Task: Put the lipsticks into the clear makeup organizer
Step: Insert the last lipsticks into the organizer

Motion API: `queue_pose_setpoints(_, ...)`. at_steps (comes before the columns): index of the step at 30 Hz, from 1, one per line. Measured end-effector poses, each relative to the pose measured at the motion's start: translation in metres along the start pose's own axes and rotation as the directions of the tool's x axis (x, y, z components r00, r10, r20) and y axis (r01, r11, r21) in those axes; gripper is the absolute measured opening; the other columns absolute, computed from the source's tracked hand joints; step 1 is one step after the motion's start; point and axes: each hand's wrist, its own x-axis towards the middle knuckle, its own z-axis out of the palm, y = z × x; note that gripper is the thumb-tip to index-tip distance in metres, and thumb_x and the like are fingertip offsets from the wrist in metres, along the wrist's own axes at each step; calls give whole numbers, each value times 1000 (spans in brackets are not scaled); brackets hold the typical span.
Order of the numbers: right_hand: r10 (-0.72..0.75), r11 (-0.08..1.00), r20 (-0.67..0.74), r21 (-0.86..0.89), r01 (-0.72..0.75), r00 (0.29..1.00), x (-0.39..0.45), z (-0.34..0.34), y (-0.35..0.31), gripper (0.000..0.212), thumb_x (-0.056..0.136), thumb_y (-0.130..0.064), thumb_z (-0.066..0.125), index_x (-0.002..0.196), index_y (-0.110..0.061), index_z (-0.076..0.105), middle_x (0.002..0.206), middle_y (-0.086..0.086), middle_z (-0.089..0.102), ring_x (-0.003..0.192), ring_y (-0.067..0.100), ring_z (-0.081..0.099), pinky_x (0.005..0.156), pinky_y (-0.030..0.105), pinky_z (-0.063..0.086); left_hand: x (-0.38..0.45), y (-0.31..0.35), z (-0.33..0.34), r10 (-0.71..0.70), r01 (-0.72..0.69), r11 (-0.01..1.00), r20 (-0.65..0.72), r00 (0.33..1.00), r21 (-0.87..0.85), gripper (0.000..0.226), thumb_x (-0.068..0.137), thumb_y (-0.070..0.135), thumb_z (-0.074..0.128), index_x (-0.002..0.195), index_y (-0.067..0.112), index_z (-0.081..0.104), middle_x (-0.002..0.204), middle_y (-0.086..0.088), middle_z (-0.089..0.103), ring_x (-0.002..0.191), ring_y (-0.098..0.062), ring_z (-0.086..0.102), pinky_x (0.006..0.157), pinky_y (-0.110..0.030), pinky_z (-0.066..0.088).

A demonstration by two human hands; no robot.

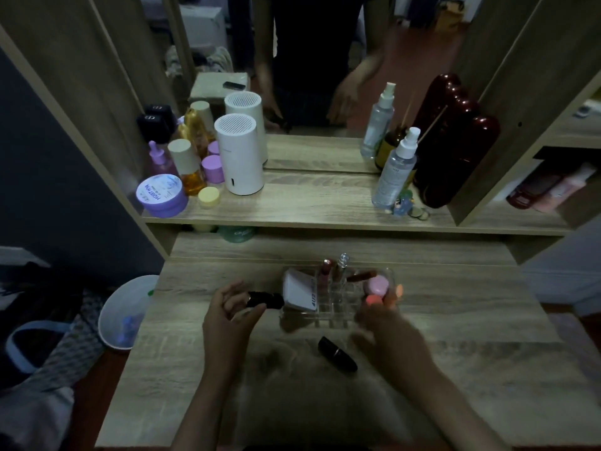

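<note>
A clear makeup organizer (338, 309) stands mid-table, holding a white compact (299, 292), upright lip tubes (326, 270), a pink round case (376, 285) and a reddish tube lying across the top (361, 275). My left hand (227, 315) is shut on a black lipstick (268, 300), held level just left of the organizer. A second black lipstick (337, 354) lies on the table in front of the organizer. My right hand (387, 327), blurred, rests at the organizer's right front corner with fingers spread; whether it touches the organizer I cannot tell.
A raised shelf (325, 219) behind carries purple jars, an amber bottle, a white cylinder (239, 154), spray bottles (395, 167) and a dark red case (455, 141) against a mirror. A clear bin (125, 314) sits on the floor at the left.
</note>
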Motion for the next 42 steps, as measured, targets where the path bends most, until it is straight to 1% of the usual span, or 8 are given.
queue_pose_setpoints(3, 41, 998, 214, -46, -32, 976, -3, 39, 4, 46, 89, -39, 54, 130, -25, 43, 133, -1, 50, 116, 17, 53, 94, 31, 48, 4, 5, 10, 76, -78, 996, 44, 996, 38, 49, 69, -5, 73, 113, 8, 56, 99, -4, 65, 83, 6, 66, 67, 1, 49)
queue_pose_setpoints(8, 89, 996, 236, -7, -90, 968, -3, 76, 17, 43, 86, -31, 56, 127, -23, 46, 130, 0, 51, 113, 20, 54, 91, 33, 48, 7, 17, 26, 234, -253, 959, 140, 962, 132, 36, 71, -1, 73, 100, 16, 59, 88, 7, 64, 78, 23, 59, 71, 3, 48)
queue_pose_setpoints(15, 133, 977, 122, 152, -151, 984, -4, 88, 30, 26, 86, -23, 57, 112, -15, 58, 118, 4, 59, 107, 20, 56, 90, 31, 46, 19, 23, 57, 311, -352, 918, 218, 925, 181, 29, 71, -3, 73, 98, -1, 64, 90, -2, 64, 79, 1, 61, 71, 4, 46)
queue_pose_setpoints(23, 122, 910, -330, 413, 27, 936, 13, 19, 21, 18, 79, -4, 69, 95, -12, 73, 81, -14, 61, 58, -15, 55, 63, -4, 41, 22, 21, 88, 192, -279, 928, 325, 926, 248, 26, 75, 2, 70, 100, 7, 64, 95, -2, 67, 84, -9, 61, 65, 1, 45)
queue_pose_setpoints(30, 58, 961, -364, 274, 47, 930, 56, 7, 17, 17, 80, -11, 67, 97, -12, 70, 93, 9, 72, 81, 24, 65, 77, 44, 54, 26, 13, 98, 157, -278, 900, 344, 926, 336, 31, 73, -3, 69, 104, 4, 65, 104, -14, 68, 89, -12, 59, 65, -2, 41)
queue_pose_setpoints(36, 46, 989, -252, 147, -9, 967, 76, 18, 15, 16, 84, -18, 62, 98, -16, 69, 102, 4, 72, 98, 20, 63, 83, 26, 33, 29, 10, 103, 190, -337, 870, 388, 902, 359, 28, 70, -3, 69, 98, 4, 66, 98, -13, 69, 88, -17, 60, 77, -18, 48)
queue_pose_setpoints(39, 45, 995, -204, 95, -26, 978, 83, 22, 13, 18, 84, -21, 61, 99, -15, 68, 103, 6, 71, 99, 22, 63, 94, 35, 39, 30, 8, 106, 186, -359, 847, 414, 891, 391, 29, 67, 1, 69, 96, 7, 66, 97, -13, 70, 91, -27, 64, 89, -44, 50)
queue_pose_setpoints(42, 65, 997, -133, 41, -60, 989, 87, 22, 10, 20, 87, -23, 58, 102, -13, 66, 106, 7, 70, 101, 24, 63, 96, 41, 43, 31, 6, 107, 175, -353, 849, 421, 890, 393, 26, 67, 4, 68, 91, 11, 63, 90, -9, 71, 85, -25, 65, 88, -47, 49)
